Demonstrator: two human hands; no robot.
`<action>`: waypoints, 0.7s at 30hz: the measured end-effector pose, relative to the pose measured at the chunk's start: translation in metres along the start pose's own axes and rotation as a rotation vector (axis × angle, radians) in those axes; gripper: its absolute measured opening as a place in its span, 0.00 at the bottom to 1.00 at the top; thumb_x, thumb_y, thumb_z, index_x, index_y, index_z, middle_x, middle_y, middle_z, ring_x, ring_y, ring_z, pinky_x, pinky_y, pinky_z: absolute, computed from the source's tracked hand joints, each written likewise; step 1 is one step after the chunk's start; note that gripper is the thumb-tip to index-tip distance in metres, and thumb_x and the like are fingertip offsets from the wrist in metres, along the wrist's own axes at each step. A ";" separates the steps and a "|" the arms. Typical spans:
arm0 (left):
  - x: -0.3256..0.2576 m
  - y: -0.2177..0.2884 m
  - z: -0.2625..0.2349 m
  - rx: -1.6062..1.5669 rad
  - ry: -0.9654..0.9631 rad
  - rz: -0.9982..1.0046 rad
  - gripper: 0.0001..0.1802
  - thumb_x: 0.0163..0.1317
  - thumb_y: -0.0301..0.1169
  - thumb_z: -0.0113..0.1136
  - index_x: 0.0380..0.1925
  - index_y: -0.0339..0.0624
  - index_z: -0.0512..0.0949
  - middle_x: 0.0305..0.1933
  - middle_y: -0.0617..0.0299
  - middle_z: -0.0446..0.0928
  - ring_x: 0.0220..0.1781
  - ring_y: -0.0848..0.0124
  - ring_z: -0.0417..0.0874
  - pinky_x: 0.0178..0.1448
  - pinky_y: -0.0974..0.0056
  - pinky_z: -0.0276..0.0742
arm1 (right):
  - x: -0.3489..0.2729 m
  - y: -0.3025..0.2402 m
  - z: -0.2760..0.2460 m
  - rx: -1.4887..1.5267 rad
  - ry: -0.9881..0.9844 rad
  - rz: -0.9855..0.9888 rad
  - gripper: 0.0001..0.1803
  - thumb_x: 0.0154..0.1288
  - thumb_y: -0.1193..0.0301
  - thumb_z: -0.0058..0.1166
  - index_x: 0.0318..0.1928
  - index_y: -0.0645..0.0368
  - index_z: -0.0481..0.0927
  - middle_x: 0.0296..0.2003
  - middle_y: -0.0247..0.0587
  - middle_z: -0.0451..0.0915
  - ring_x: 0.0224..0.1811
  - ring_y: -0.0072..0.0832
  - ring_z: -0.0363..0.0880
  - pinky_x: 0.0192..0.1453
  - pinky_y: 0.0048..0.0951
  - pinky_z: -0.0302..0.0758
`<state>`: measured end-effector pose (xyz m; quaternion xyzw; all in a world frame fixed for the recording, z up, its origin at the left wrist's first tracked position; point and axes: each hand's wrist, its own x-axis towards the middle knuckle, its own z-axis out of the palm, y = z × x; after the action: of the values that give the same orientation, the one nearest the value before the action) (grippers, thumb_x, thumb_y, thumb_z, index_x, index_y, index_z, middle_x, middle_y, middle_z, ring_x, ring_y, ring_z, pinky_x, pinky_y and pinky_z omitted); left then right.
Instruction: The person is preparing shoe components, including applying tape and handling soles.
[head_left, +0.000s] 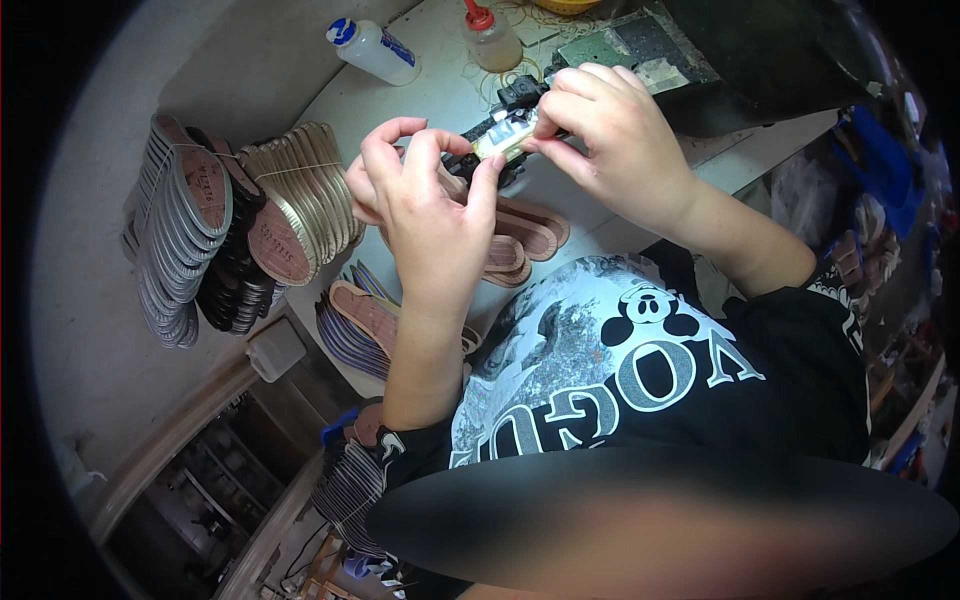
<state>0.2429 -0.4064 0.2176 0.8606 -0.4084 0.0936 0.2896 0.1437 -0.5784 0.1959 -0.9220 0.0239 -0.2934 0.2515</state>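
Both of my hands hold one small pale strip with a shiny face (503,138) above the white table (440,95). My left hand (425,205) pinches its near end between thumb and fingers. My right hand (610,135) pinches its far end with the fingertips. A black part (518,92) shows just behind the strip, partly hidden by my right hand. Under my hands lie several brown shoe insoles (530,235) flat on the table.
Bundled stacks of insoles stand at the table's left edge: grey (175,230), black (235,280) and gold (300,190). More insoles (355,325) fan out below. Two squeeze bottles, one blue-capped (372,48) and one red-capped (490,38), stand at the back. A dark machine (760,50) fills the upper right.
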 end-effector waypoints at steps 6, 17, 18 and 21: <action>-0.001 0.000 0.002 -0.003 -0.001 0.002 0.14 0.51 0.35 0.77 0.34 0.47 0.81 0.56 0.56 0.71 0.63 0.54 0.64 0.65 0.49 0.55 | 0.001 -0.004 0.001 0.030 0.001 0.013 0.08 0.59 0.68 0.65 0.31 0.53 0.77 0.32 0.33 0.75 0.40 0.35 0.76 0.46 0.38 0.69; -0.007 0.000 0.009 -0.062 0.101 0.051 0.09 0.51 0.34 0.77 0.31 0.49 0.86 0.53 0.58 0.73 0.59 0.56 0.64 0.64 0.53 0.56 | -0.014 -0.010 -0.011 0.033 0.004 0.033 0.06 0.60 0.68 0.65 0.36 0.52 0.81 0.39 0.30 0.81 0.44 0.31 0.76 0.50 0.38 0.66; -0.009 0.001 0.011 -0.060 0.101 0.052 0.09 0.51 0.34 0.77 0.31 0.49 0.86 0.53 0.58 0.73 0.59 0.56 0.64 0.64 0.53 0.56 | -0.020 -0.015 -0.012 0.034 0.006 0.032 0.06 0.60 0.68 0.65 0.36 0.52 0.81 0.39 0.30 0.81 0.44 0.31 0.76 0.50 0.38 0.66; -0.009 0.003 0.017 -0.052 0.109 0.064 0.07 0.52 0.34 0.76 0.29 0.49 0.86 0.53 0.59 0.73 0.57 0.57 0.64 0.62 0.53 0.57 | -0.038 -0.024 -0.010 0.022 -0.026 0.002 0.09 0.61 0.68 0.64 0.42 0.51 0.83 0.54 0.29 0.84 0.49 0.26 0.77 0.55 0.40 0.61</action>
<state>0.2334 -0.4118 0.2018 0.8329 -0.4215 0.1390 0.3306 0.1047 -0.5541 0.1945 -0.9228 0.0181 -0.2815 0.2623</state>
